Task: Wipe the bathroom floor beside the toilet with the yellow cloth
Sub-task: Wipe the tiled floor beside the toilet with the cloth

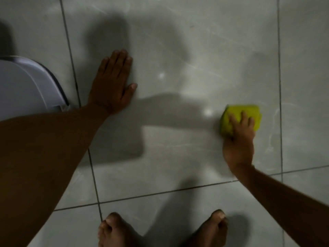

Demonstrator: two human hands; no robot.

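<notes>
Nearest the camera, two bare feet (163, 229) stand on the floor at 6 o'clock, toes pointing toward 12.

The right hand (239, 139) is at 4 o'clock. Its grip presses down on the yellow cloth (247, 113): the fingers (244, 118) are spread over the near half of the folded pad, palm behind it toward 6 o'clock, and the cloth's far edge projects past the fingertips toward 12. Whether the thumb closes under the cloth cannot be told. The cloth lies flat against the floor, near a vertical grout line at its 3 o'clock side.

The left hand (114, 81) is at 10 o'clock, grip fully open and holding nothing, palm flat on the tile, fingers together and pointing to 12, thumb out toward 3. Its forearm runs to the lower-left corner.

The floor (187, 41) is large glossy grey marbled tile with dark grout lines, dimly lit, showing arm shadows and small light reflections.

The toilet (25, 86), white with a rounded edge, sits at 9 o'clock, just beside the left wrist.
</notes>
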